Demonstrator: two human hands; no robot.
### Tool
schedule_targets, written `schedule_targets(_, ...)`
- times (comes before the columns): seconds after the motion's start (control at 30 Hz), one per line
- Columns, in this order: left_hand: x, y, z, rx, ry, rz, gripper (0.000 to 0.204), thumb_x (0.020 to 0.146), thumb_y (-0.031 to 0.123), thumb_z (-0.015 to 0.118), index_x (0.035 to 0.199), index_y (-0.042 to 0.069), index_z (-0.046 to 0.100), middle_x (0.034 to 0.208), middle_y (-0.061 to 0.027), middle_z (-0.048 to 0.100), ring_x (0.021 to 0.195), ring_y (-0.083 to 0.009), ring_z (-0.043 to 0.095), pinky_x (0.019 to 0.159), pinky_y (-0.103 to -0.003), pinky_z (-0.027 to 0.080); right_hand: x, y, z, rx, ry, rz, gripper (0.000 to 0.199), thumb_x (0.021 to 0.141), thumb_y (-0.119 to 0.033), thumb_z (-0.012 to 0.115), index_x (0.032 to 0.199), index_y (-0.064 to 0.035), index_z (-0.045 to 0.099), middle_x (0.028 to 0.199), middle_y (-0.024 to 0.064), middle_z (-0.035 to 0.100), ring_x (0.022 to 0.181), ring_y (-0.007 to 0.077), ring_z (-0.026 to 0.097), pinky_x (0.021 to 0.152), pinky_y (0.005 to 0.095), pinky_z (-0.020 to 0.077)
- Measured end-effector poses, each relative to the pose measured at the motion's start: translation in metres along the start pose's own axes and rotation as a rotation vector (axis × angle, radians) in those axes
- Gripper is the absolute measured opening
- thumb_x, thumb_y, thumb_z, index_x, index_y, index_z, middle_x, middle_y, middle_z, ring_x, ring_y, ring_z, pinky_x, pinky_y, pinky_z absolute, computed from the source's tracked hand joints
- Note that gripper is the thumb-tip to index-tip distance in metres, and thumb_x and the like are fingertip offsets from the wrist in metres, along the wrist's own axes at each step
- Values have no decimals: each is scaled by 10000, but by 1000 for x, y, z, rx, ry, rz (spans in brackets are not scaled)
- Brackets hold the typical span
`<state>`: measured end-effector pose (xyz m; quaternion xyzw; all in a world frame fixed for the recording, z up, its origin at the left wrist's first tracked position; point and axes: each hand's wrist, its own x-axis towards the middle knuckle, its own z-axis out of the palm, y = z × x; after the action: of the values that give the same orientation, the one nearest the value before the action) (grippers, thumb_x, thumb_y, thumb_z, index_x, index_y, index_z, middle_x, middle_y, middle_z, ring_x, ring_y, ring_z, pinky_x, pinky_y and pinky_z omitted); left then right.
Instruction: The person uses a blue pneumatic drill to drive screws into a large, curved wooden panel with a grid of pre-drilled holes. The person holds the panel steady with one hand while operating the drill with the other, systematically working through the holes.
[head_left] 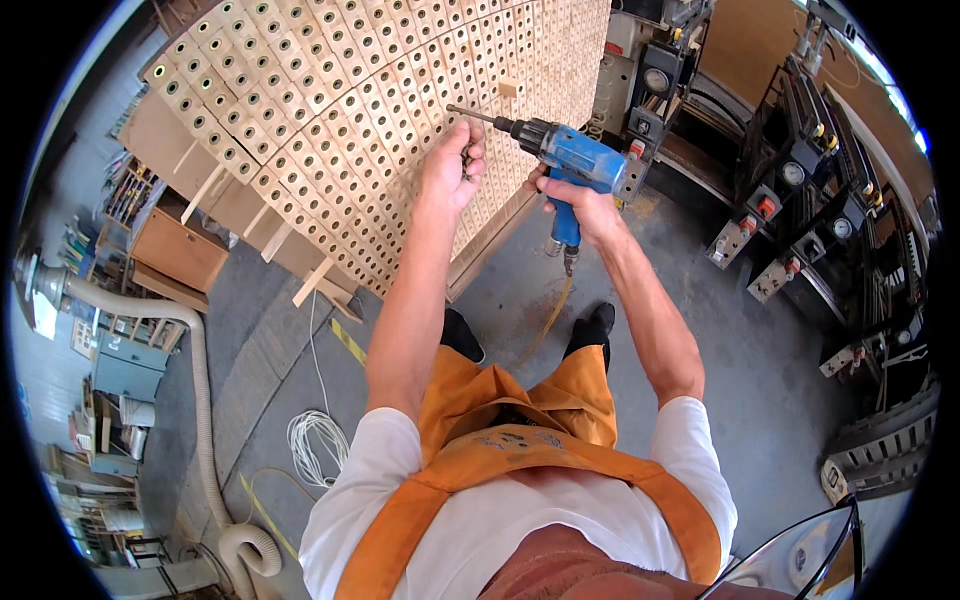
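Observation:
My right hand (588, 205) is wrapped round the grip of a blue air drill (580, 158) with a black chuck. A long thin bit (470, 114) points left from it, in front of a large wooden panel (330, 115) covered in rows of blocks with ringed holes. My left hand (452, 168) is closed just below the bit's tip, fingers curled. Something small and dark shows between those fingers, too small to name. Whether the bit touches the panel or the left fingertips, I cannot tell. A small wooden block (508, 88) sticks out from the panel beyond the chuck.
A yellowish air hose (556, 308) hangs from the drill toward the floor between my feet. Wooden slats (314, 281) jut from the panel's lower edge. At left lie a coiled white cable (317, 447) and a ribbed duct (203, 400). Machines with gauges (790, 175) stand at right.

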<state>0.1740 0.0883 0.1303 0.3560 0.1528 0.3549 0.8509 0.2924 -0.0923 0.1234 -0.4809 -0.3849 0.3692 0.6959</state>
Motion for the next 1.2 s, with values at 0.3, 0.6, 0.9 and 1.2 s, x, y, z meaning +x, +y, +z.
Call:
schedule_targets(0.3,-36,-22,-18,81,-38,-140,193,974,199,535,1105,57,533,837,-15,538,594,-52,451,419,-158,336,2,-13,3,-177,7,-70,194,802,-105,700,979,-34,664,905,40,673,772,125,612,614,265,488)
schedule_targets(0.6,-41,-17,-26,-9,-54,-157,211,974,180,528,1118,26,545,810,-13,526,598,-62,462,421,-170,336,7,-7,-4,-241,-41,-83,217,826,-131,686,1015,-45,623,955,62,684,918,160,651,675,302,482)
schedule_targets(0.9,-36,9,-23,-36,-66,-40,212,972,211,541,1069,23,550,817,-15,531,607,-70,461,434,-168,342,-34,0,-22,-62,-13,17,272,806,-119,705,1057,-44,631,995,87,681,920,171,642,682,280,491)
schedule_targets(1.2,-34,10,-18,46,-184,-57,241,955,236,581,1080,34,543,793,-12,498,612,-57,447,423,-155,327,-50,0,-37,-90,-80,59,305,807,-115,702,1091,-33,624,1000,87,678,949,185,645,690,284,504)
